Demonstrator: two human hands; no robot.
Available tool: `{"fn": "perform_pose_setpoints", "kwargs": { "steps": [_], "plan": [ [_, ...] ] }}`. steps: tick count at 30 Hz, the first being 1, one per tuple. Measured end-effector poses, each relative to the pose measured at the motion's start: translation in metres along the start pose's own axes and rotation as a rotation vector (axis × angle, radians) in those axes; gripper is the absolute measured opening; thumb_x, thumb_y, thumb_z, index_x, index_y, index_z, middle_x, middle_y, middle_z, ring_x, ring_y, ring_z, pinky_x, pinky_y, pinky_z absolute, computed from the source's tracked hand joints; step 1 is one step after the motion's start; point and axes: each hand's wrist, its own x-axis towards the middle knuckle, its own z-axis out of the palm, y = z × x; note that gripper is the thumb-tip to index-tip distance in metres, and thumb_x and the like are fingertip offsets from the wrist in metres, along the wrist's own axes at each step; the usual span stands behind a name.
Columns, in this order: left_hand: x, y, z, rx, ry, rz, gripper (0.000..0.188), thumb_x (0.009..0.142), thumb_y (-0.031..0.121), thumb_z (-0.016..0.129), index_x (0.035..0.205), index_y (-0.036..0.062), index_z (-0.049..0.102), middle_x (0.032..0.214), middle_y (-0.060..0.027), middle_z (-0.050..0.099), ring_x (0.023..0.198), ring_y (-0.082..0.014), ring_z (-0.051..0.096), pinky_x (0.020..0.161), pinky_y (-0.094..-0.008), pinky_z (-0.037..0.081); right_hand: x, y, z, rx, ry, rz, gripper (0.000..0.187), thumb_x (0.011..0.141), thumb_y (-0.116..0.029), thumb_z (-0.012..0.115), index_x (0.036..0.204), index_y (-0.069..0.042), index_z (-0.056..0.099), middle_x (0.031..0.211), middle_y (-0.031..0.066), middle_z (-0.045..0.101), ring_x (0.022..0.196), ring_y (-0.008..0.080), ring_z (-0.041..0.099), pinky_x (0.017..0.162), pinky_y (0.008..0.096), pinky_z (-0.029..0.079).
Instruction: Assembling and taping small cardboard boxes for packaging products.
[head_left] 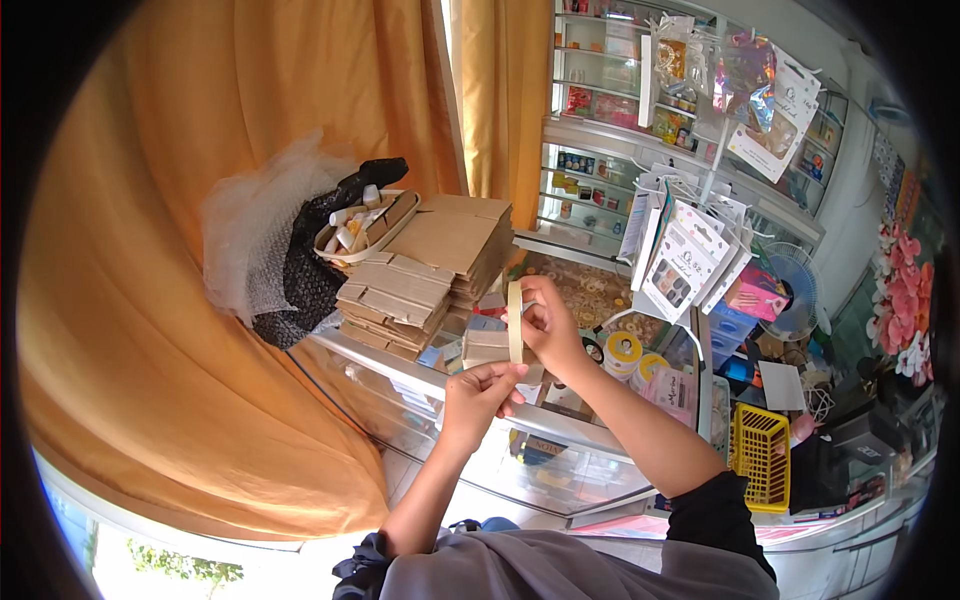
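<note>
A: Where is the pale yellow, ring-shaped roll of tape (515, 325)?

B: It is held upright between the two hands, above the glass counter with a pale metal rim (600, 430). The narrow side faces the person, I suppose so that the band can be watched closely.

A: And the fingers?

B: On the right hand (550, 325), they are curled, gripping the roll at its upper part; this probably steadies it. On the left hand (478, 395), thumb and forefinger are pinching at its lower edge. Whether a loose end is between them, I cannot tell.

A: Why are the flat, brown cardboard boxes (395, 290) piled on the left?

B: Perhaps to save space, and to be within reach. The small, brown cardboard box (485, 348) lies just behind the roll, maybe for the same convenience.
</note>
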Motion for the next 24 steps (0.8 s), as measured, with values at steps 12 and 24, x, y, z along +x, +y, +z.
{"fn": "perform_pose_setpoints", "kwargs": {
  "steps": [12,24],
  "plan": [
    [0.0016,-0.0073,0.0028,-0.091,0.072,-0.014,0.018,0.086,0.019,0.067,0.090,0.0014,0.068,0.062,-0.0016,0.062,0.049,-0.0044,0.052,0.046,-0.0171,0.040,0.0002,0.0001,-0.0011,-0.053,0.028,-0.084,0.041,0.081,0.002,0.064,0.116,-0.002,0.043,0.093,0.0083,0.057,0.064,0.0079,0.057,0.054,0.0201,0.045],
    [0.0005,-0.0081,-0.0042,-0.120,0.021,0.029,0.010,0.087,0.012,0.061,0.082,0.0047,0.064,0.057,0.0020,0.055,0.049,-0.0032,0.048,0.046,-0.0171,0.036,0.0023,0.0010,-0.0010,-0.020,0.051,-0.042,0.041,0.083,0.004,0.061,0.118,-0.006,0.042,0.095,0.0070,0.055,0.069,0.0085,0.058,0.056,0.0183,0.044]
  ]
}}
